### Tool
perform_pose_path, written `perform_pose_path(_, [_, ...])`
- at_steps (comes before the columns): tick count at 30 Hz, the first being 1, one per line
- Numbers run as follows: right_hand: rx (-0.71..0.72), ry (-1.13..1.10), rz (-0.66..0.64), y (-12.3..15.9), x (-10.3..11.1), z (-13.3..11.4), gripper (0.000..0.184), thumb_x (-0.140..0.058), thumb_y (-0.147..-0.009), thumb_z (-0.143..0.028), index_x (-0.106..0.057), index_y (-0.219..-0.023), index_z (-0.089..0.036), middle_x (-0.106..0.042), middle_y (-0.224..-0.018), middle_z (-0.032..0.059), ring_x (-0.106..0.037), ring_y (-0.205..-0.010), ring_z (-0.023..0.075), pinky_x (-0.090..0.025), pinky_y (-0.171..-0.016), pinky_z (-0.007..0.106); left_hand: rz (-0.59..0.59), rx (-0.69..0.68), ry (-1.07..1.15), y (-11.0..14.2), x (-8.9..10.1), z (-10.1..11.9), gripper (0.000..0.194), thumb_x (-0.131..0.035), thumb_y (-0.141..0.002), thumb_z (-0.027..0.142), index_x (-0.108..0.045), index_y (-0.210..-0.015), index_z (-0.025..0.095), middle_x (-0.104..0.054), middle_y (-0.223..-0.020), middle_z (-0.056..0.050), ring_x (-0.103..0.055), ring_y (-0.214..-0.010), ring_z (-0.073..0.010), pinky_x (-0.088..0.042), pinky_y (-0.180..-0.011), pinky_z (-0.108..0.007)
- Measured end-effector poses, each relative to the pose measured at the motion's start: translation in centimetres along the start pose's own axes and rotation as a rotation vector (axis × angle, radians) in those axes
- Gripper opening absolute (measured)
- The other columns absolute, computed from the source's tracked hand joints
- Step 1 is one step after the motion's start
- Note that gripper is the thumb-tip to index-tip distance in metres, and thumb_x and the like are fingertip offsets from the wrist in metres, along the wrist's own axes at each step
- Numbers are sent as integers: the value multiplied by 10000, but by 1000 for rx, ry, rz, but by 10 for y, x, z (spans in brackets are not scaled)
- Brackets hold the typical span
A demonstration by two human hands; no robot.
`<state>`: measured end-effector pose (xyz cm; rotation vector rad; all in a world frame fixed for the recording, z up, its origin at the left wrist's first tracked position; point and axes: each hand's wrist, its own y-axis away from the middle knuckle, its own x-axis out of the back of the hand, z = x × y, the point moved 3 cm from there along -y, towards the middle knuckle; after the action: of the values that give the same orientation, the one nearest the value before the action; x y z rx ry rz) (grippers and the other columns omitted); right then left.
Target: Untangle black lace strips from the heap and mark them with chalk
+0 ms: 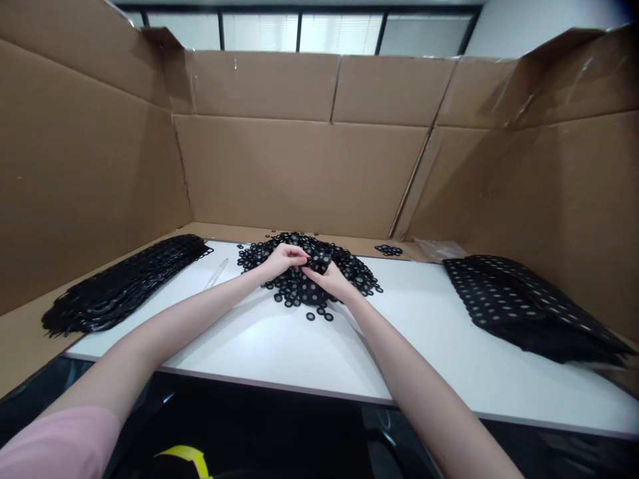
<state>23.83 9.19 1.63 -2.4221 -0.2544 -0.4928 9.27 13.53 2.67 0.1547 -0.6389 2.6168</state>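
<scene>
Both hands meet over a heap of small black rings (352, 266) in the middle of the white tabletop. My right hand (333, 279) grips a black sheet with pale round dots (321, 261), its thumb in front and its other fingers hidden behind. At the sheet's left edge, the fingertips of my left hand (285, 261) are pinched together. Whether a ring sits between those fingertips is too small to tell. A few loose rings (319, 314) lie just in front of the heap.
A stack of black sheets full of holes (124, 283) lies at the left. More dotted black sheets (519, 303) are piled at the right. A clear pen-like stick (216, 273) rests left of the heap. Cardboard walls (299, 173) enclose the table's back and sides.
</scene>
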Motion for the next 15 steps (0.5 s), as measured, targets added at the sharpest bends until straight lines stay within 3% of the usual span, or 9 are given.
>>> perform_pose_path(7, [48,-10,-56,-3,-2,1,222,-590,-801,-330,-650,-950,-177,-691,-983,57,-633,-938,211,-490,-888,373,-11,43,91,0,1,-1,158,-691,-621,241,-692,-687,98,-622,-613,-11,-481,-530,-87,-392,-541,-226])
perform_pose_path(15, [33,2,-71,-3,-7,1,236,-596,-788,-305,-643,-972,-165,-694,-1001,68,-633,-977,227,-489,-906,390,47,8,17,-1,-1,-4,213,-664,-690,326,-631,-693,115,-555,-582,12,-461,-482,-80,-357,-441,-191])
